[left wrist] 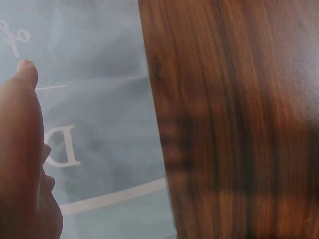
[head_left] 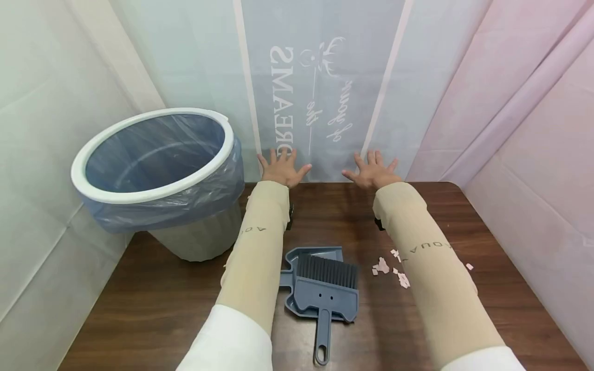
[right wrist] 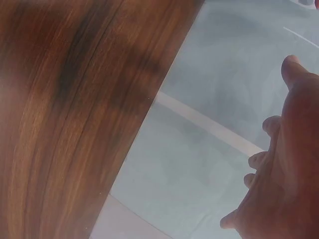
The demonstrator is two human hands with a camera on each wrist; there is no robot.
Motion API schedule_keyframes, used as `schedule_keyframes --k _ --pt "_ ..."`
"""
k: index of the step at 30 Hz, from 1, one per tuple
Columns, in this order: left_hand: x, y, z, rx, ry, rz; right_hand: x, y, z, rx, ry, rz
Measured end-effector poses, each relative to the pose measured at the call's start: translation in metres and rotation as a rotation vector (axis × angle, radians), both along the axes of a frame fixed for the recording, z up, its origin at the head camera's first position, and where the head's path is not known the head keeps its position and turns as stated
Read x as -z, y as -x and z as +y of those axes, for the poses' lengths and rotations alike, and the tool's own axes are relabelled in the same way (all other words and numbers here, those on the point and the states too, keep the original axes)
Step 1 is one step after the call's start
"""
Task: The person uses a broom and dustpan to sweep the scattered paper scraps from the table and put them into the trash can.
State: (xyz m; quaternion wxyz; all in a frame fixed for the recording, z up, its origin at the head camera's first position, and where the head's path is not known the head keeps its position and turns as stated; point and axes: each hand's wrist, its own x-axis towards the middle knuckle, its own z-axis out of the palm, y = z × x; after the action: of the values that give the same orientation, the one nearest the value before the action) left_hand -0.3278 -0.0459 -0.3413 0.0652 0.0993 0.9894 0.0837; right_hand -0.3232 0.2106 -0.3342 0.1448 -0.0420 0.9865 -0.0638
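We have our left hand (head_left: 282, 172) and right hand (head_left: 373, 172) at the tabletop's (head_left: 153, 309) far edge, fingers spread, holding nothing; behind them the brush (head_left: 326, 305) lies on the dustpan (head_left: 331, 252), handle pointing away from that edge, slightly nearer the left

One each: bin (head_left: 197, 234), brush (head_left: 325, 286), dustpan (head_left: 332, 254)

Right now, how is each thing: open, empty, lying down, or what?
Left hand: empty, fingers spread
Right hand: empty, fingers spread
Bin: standing, open-topped
Bag: lining the bin, hanging outside
Brush: lying on the dustpan
Dustpan: flat, partly under the brush
Pale scraps: loose, scattered
Printed sheet: spread out
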Motion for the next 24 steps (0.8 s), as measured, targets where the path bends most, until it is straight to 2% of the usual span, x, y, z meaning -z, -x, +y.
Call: schedule_keyframes --k 6,12,18,24 --pt "-0.003 -0.001 0.003 0.052 -0.014 0.014 0.003 -0.003 0.004 -0.073 -0.037 0.032" --pt "-0.002 -0.007 0.006 0.139 -0.043 -0.040 0.015 -0.012 0.004 -0.203 -0.064 0.112" --pt "-0.003 -0.017 0.005 0.192 -0.049 -0.047 0.025 -0.032 0.003 -0.323 -0.018 0.161" --pt "-0.005 -0.032 -0.003 0.242 -0.043 -0.043 0.022 -0.056 0.005 -0.439 0.008 0.174"
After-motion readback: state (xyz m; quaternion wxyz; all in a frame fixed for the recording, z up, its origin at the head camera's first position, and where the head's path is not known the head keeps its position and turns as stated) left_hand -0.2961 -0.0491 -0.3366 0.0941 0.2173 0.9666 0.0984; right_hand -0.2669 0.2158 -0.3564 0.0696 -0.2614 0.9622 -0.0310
